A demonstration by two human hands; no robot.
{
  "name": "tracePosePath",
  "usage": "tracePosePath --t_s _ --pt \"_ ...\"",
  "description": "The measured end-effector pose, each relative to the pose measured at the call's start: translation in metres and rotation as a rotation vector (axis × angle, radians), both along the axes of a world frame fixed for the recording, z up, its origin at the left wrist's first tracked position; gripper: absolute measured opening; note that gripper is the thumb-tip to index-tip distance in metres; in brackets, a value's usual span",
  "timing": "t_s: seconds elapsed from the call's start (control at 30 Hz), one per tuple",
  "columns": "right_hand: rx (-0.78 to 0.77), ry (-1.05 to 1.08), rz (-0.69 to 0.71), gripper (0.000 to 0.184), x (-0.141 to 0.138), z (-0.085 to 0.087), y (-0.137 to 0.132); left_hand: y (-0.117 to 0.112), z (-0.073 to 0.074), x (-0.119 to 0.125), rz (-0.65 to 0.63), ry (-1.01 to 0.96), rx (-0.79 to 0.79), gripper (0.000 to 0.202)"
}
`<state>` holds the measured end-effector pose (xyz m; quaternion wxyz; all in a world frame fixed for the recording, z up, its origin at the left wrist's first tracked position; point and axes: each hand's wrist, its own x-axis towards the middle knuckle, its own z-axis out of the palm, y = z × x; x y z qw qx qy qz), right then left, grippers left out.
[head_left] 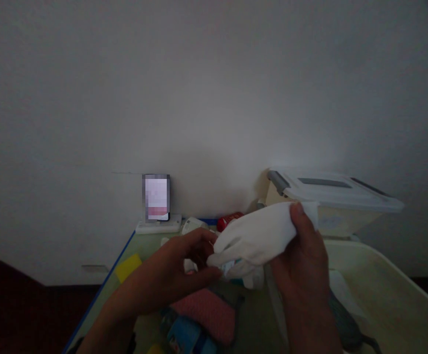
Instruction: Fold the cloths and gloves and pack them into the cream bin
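Note:
My right hand grips a white cloth and holds it up above the table, thumb on top of its right end. Fingers curled, my left hand pinches the cloth's lower left end. Below the hands lie a pink-red cloth and a blue item on the table.
A cream basin stands at the right with dark cloth inside. Behind it is a lidded plastic box. A phone on a stand, a red object and a yellow pad sit near the table's far edge, by the white wall.

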<state>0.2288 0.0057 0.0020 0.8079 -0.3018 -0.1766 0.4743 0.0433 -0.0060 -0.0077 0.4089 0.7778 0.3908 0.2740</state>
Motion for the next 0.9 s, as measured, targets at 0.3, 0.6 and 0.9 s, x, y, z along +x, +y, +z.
tracePosePath --t_s 0.3,0.6,0.9 --pt "-0.010 -0.154 -0.073 0.022 0.000 -0.007 0.002 0.007 -0.008 0.006 0.139 0.167 0.116 0.024" --pt "-0.056 -0.916 -0.028 0.030 -0.001 -0.017 -0.002 -0.006 -0.003 0.010 0.250 0.083 0.494 0.014" --pt "-0.019 -0.989 0.165 0.031 -0.016 -0.021 -0.007 -0.010 -0.003 0.017 0.118 0.155 0.594 0.050"
